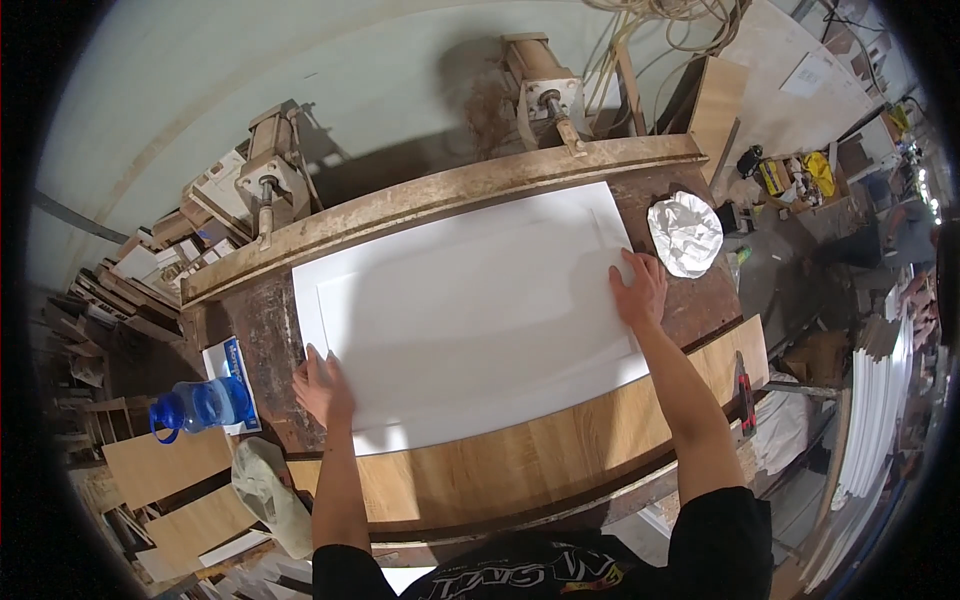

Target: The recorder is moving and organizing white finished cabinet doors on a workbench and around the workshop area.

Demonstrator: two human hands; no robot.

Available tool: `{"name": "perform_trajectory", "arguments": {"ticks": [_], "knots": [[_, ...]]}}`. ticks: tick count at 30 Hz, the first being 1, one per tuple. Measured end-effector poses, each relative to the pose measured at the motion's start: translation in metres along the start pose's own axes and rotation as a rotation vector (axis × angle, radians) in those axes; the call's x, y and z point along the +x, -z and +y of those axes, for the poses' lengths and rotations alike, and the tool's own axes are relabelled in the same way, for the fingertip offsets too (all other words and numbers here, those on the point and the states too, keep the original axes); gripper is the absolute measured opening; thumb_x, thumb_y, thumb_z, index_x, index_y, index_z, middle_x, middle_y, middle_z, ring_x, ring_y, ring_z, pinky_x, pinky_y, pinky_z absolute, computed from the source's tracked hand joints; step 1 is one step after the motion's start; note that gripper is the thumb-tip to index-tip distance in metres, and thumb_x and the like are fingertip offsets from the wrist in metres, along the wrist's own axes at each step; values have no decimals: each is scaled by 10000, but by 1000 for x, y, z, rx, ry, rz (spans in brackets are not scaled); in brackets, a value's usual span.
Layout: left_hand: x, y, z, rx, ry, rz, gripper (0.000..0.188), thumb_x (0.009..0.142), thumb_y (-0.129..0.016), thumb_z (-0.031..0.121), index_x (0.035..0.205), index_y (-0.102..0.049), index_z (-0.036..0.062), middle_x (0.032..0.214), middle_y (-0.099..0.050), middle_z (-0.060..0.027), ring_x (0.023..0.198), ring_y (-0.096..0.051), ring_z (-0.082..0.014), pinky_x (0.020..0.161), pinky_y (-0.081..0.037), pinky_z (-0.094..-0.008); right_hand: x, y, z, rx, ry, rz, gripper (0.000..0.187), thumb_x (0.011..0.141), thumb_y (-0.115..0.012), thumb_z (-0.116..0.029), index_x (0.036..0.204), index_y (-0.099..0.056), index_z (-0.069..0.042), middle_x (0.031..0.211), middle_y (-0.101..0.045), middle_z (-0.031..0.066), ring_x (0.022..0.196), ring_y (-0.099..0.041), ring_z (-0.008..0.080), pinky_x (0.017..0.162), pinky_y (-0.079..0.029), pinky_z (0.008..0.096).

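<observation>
A large white rectangular panel (pixel 470 310) with a raised border lies on the workbench, its near edge over a strip of wood-grain board (pixel 540 450). My left hand (pixel 326 392) is at the panel's left edge, thumb toward the top face and fingers bent along the side. At the right edge, my right hand (pixel 642 288) holds the panel the same way, the thumb on the white surface and the fingers outside it. A crumpled, whitish, foil-like round bundle (pixel 686 234) sits just beyond my right hand.
Behind the panel runs a long wooden bar (pixel 450 205) with two cylinder clamps (pixel 275 170) against it. A blue water bottle (pixel 205 403) stands at left beside a grey cloth (pixel 270 495). The red and black utility knife (pixel 745 395) lies on the right. White strips (pixel 865 440) are stacked farther right.
</observation>
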State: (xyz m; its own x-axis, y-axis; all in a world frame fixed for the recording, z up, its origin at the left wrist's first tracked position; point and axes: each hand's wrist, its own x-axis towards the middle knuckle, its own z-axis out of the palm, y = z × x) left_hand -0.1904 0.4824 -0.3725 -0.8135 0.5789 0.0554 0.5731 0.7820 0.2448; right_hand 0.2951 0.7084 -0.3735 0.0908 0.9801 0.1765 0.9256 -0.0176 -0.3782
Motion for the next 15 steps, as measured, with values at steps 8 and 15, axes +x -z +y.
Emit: {"name": "perform_trajectory", "arguments": {"ticks": [8, 15], "knots": [[1, 0, 4, 10, -32, 36, 522, 979, -576, 421, 1448, -551, 194, 1271, -532, -129, 1230, -471, -314, 1078, -338, -487, 3, -2, 7, 19, 14, 10, 405, 872, -713, -353, 1241, -668, -192, 1256, -572, 62, 1235, -503, 272, 1077, -383, 443], [1, -2, -17, -9, -72, 82, 508, 971, -591, 413, 1430, -572, 197, 1272, -543, -173, 1205, -486, -342, 1051, -366, -494, 0, -3, -7, 41, 48, 24, 416, 855, -731, -307, 1235, -676, -148, 1235, -587, 109, 1189, -521, 320, 1045, -411, 452]]}}
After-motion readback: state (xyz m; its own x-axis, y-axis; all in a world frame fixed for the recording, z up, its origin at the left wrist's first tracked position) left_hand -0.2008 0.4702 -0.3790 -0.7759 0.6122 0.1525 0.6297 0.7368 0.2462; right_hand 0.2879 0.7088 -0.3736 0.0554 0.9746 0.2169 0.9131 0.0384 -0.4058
